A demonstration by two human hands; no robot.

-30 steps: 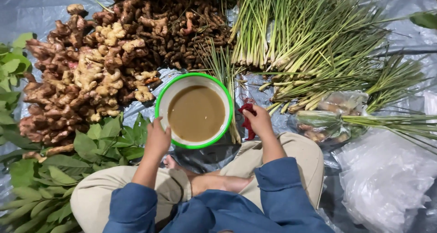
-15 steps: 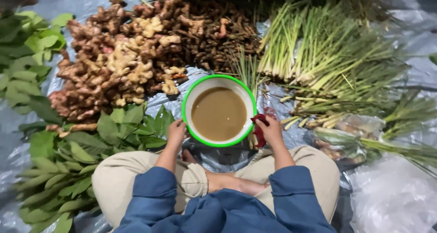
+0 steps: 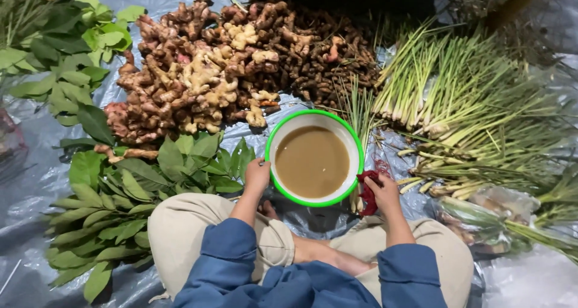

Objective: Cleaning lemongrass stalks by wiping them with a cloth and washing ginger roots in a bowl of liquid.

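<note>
At the lower right, a clear plastic bag [image 3: 481, 220] lies on the grey plastic sheet [image 3: 36, 181], holding greenish stalks; no label shows on it. The person sits cross-legged in a blue top, both forearms stretched forward. The left hand [image 3: 257, 177] rests on the near-left rim of the bowl [image 3: 283, 130], fingers curled together over the edge. The right hand [image 3: 385, 193] sits at the bowl's near-right side, its fingers clamped on a dark red cloth [image 3: 367, 190] that touches the rim.

The bowl is round and white with a bright green rim, filled with murky brown liquid. It stands on the sheet just ahead of the knees, between the green leaves [image 3: 120, 187] on the left and the lemongrass stalks [image 3: 469, 109] on the right, with a heap of ginger roots [image 3: 198, 79] beyond it.
</note>
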